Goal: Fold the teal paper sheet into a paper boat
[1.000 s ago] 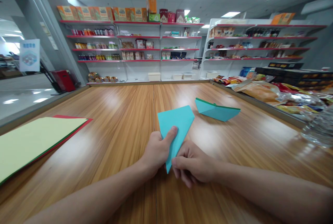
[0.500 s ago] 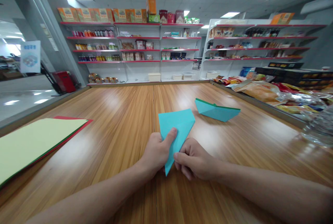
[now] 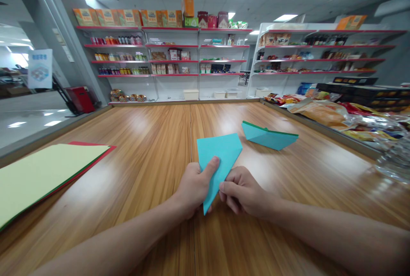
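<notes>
A folded sheet of light-blue paper (image 3: 222, 150) is held above the wooden table, its narrow point toward me. My left hand (image 3: 197, 186) is closed on its left side, thumb lying flat across the front and fingers hidden behind. On the lower right edge, my right hand (image 3: 243, 190) pinches the paper between thumb and curled fingers. Beyond it, to the right, a folded blue paper boat (image 3: 270, 138) with a green upper edge lies on the table, apart from both hands.
At the left lies a stack of coloured paper (image 3: 48, 173), pale yellow on top with green and red below. Packaged snacks (image 3: 323, 113) line the table's right side, near a clear plastic object (image 3: 395, 160). Stocked shelves (image 3: 169, 46) stand behind the table (image 3: 153, 139).
My right hand has slid slightly up and right along the paper's edge. The left hand keeps its grip. The whole view has shifted a little.
</notes>
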A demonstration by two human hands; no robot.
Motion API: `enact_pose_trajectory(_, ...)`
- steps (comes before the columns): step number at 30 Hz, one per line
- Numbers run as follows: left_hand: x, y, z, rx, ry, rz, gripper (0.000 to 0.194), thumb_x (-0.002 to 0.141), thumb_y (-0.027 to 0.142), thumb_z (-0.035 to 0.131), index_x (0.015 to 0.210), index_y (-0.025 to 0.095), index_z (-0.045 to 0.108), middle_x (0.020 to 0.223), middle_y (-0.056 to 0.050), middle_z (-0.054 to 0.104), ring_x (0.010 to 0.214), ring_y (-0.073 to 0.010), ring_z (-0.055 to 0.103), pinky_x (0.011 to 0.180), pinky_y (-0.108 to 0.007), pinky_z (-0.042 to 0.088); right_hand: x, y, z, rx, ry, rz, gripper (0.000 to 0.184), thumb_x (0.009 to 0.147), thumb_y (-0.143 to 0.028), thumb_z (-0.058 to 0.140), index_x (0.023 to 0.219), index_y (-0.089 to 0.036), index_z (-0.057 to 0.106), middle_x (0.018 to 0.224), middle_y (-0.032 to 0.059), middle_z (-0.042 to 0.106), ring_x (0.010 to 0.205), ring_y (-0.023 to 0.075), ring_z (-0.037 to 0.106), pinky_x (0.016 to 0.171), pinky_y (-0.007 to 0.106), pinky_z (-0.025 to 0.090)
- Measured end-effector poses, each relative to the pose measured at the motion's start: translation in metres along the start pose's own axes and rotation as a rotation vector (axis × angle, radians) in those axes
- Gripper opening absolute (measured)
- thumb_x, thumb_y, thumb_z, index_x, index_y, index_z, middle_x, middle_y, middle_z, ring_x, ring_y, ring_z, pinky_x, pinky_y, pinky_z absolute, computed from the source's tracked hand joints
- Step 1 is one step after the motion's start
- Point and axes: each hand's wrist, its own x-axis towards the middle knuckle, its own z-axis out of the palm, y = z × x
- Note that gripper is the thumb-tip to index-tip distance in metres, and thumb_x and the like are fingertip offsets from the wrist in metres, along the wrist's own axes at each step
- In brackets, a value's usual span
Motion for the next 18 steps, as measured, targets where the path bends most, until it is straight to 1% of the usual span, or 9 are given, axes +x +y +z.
enact_pose_trajectory(4,0.0,0.0,0.002,0.001,0.016,-0.004,0.048,0.085,0.051,0.048,0.052,0.015,0.048,0.037,0.003,0.043,0.024,-0.0086,0.036,0.02,-0.02,0.032,0.002,0.0,-0.002,0.083,0.013,0.015,0.027,0.069,-0.029,0.053,0.049,-0.013,0.058,0.031,-0.0016,0.049,0.024,0.0058,0.033,0.029,0.018,0.021)
enact_pose_trajectory(8,0.0,-0.001,0.0,-0.004,0.039,-0.029,0.045,0.084,0.049,0.05,0.055,0.016,0.048,0.037,0.007,0.035,0.024,-0.0077,0.033,0.02,-0.019,0.03,0.008,0.002,-0.007,0.228,0.101,0.04,0.031,0.067,-0.036,0.054,0.045,-0.015,0.054,0.026,-0.0033,0.042,0.02,0.0064,0.028,0.026,0.019,0.015)
enact_pose_trajectory(9,0.0,-0.001,-0.001,-0.007,0.047,-0.033,0.044,0.084,0.05,0.052,0.055,0.016,0.047,0.037,0.007,0.034,0.024,-0.0074,0.033,0.02,-0.018,0.029,0.008,0.002,-0.008,0.222,0.119,0.036,0.03,0.067,-0.036,0.054,0.046,-0.015,0.053,0.026,-0.0039,0.041,0.02,0.0063,0.027,0.026,0.019,0.015)
enact_pose_trajectory(11,-0.001,-0.001,-0.002,-0.007,0.047,-0.042,0.044,0.082,0.051,0.053,0.055,0.017,0.046,0.037,0.007,0.033,0.025,-0.0074,0.033,0.02,-0.018,0.028,0.008,0.0,-0.01,0.139,0.141,0.019,0.027,0.067,-0.033,0.055,0.048,-0.015,0.054,0.026,-0.0041,0.043,0.021,0.006,0.029,0.027,0.018,0.017)
enact_pose_trajectory(14,-0.001,0.0,-0.002,0.003,0.026,-0.052,0.045,0.081,0.053,0.053,0.054,0.017,0.045,0.037,0.007,0.034,0.025,-0.008,0.033,0.02,-0.019,0.027,0.007,-0.001,-0.012,0.019,0.144,-0.003,0.025,0.067,-0.029,0.056,0.047,-0.014,0.055,0.028,-0.0031,0.045,0.023,0.0059,0.033,0.028,0.017,0.018)
enact_pose_trajectory(16,0.0,0.0,-0.002,0.006,0.017,-0.057,0.045,0.081,0.053,0.053,0.054,0.017,0.045,0.037,0.007,0.034,0.025,-0.0081,0.033,0.021,-0.019,0.027,0.008,-0.001,-0.013,0.048,0.139,0.007,0.026,0.065,-0.03,0.055,0.045,-0.014,0.055,0.027,-0.0024,0.044,0.022,0.0062,0.033,0.027,0.017,0.018)
enact_pose_trajectory(18,0.001,0.001,-0.001,-0.003,0.022,-0.051,0.044,0.082,0.051,0.052,0.055,0.017,0.044,0.038,0.007,0.034,0.026,-0.0075,0.033,0.022,-0.018,0.026,0.011,0.001,-0.014,0.145,0.149,0.03,0.029,0.065,-0.033,0.055,0.044,-0.014,0.055,0.026,-0.0021,0.044,0.021,0.0064,0.031,0.026,0.018,0.016)
